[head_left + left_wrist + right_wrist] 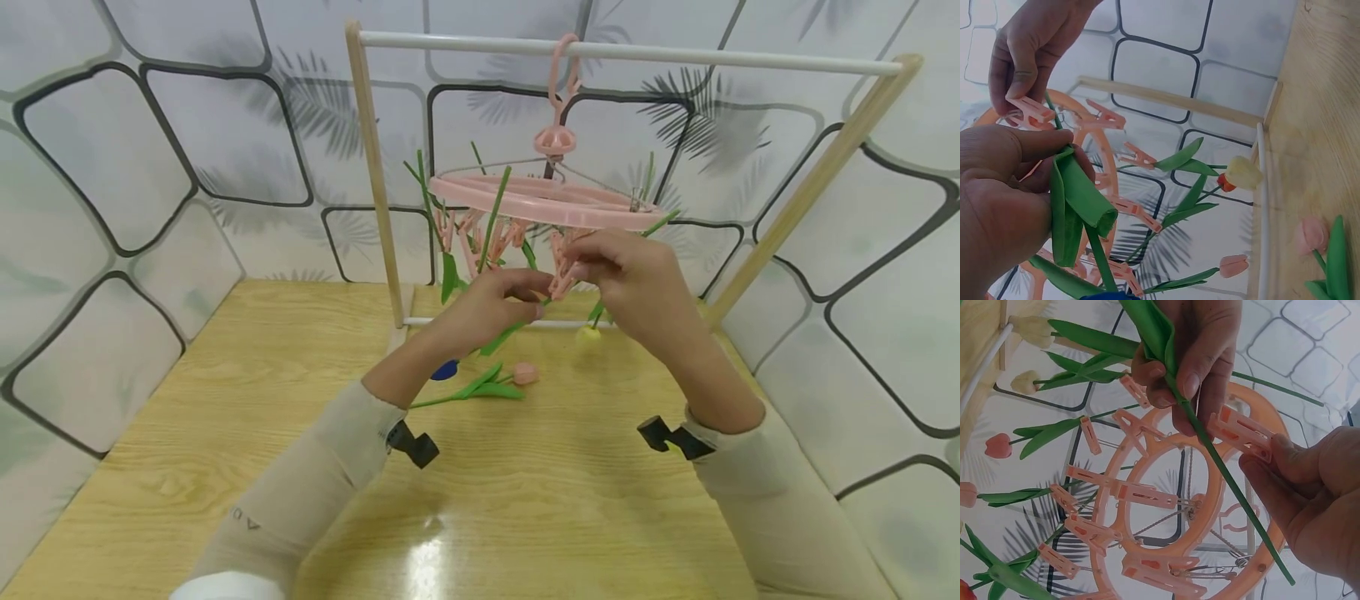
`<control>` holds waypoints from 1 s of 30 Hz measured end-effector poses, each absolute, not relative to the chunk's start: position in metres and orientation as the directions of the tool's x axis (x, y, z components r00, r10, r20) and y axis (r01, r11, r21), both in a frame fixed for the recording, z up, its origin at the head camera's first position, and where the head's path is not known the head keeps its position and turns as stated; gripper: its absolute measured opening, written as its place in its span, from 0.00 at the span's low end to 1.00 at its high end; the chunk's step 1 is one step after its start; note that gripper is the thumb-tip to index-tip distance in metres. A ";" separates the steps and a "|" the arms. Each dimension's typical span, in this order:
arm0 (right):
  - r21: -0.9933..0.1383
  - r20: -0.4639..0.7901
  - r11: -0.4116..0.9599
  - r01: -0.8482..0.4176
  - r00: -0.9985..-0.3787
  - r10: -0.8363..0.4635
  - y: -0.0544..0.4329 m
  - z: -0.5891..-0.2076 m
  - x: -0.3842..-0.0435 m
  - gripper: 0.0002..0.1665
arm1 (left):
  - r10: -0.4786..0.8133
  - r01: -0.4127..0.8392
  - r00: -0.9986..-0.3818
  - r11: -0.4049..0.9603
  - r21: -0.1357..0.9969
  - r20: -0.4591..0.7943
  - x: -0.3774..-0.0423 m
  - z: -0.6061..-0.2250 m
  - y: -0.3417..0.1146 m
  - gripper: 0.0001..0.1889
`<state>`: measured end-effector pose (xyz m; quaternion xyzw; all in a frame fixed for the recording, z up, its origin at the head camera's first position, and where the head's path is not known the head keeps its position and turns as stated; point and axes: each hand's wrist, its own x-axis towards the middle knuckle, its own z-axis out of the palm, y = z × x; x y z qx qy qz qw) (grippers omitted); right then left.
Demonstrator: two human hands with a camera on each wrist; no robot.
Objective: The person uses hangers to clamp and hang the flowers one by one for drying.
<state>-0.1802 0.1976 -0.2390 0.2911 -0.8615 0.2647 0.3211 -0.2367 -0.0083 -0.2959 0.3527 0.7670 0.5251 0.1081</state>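
My left hand (487, 310) pinches the green stem of an artificial tulip (1088, 194). Its blue bloom (445, 370) hangs below my left wrist in the head view. With thumb and fingers, my right hand (637, 283) grips a pink clothespin (1241, 432) under the round pink drying hanger (525, 204). The tulip's bare stem end crosses close beside this clothespin in the right wrist view; whether it sits between the jaws I cannot tell. Other clothespins (1088, 534) around the ring hold tulips head-down, among them a yellow one (588, 336) and a pink one (1233, 265).
The hanger hooks over the white top bar (465, 43) of a wooden-sided rack (375, 167). A pink tulip (525, 373) lies on the wooden table (525, 508) below. Patterned walls stand behind and at both sides.
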 end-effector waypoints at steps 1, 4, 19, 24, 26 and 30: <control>-0.267 0.709 0.689 -0.674 -0.622 -0.334 0.198 -0.239 -0.180 0.08 | 0.655 0.429 -0.728 0.207 0.880 0.201 -0.236 -0.294 -0.008 0.22; -0.240 0.719 0.686 -0.687 -0.601 -0.349 0.199 -0.239 -0.181 0.07 | 0.656 0.433 -0.731 0.230 0.872 0.190 -0.236 -0.289 -0.006 0.22; -0.137 0.713 0.693 -0.708 -0.555 -0.428 0.201 -0.234 -0.184 0.07 | 0.641 0.370 -0.755 0.247 0.896 0.136 -0.234 -0.279 -0.001 0.23; -0.112 0.715 0.692 -0.714 -0.541 -0.443 0.201 -0.234 -0.185 0.06 | 0.649 0.377 -0.741 0.190 0.907 0.172 -0.233 -0.280 -0.002 0.24; -0.107 0.715 0.692 -0.713 -0.539 -0.444 0.201 -0.234 -0.185 0.06 | 0.652 0.380 -0.736 0.176 0.908 0.181 -0.233 -0.280 -0.002 0.24; -0.102 0.712 0.693 -0.714 -0.539 -0.451 0.201 -0.235 -0.186 0.06 | 0.644 0.384 -0.743 0.185 0.904 0.184 -0.233 -0.280 -0.001 0.24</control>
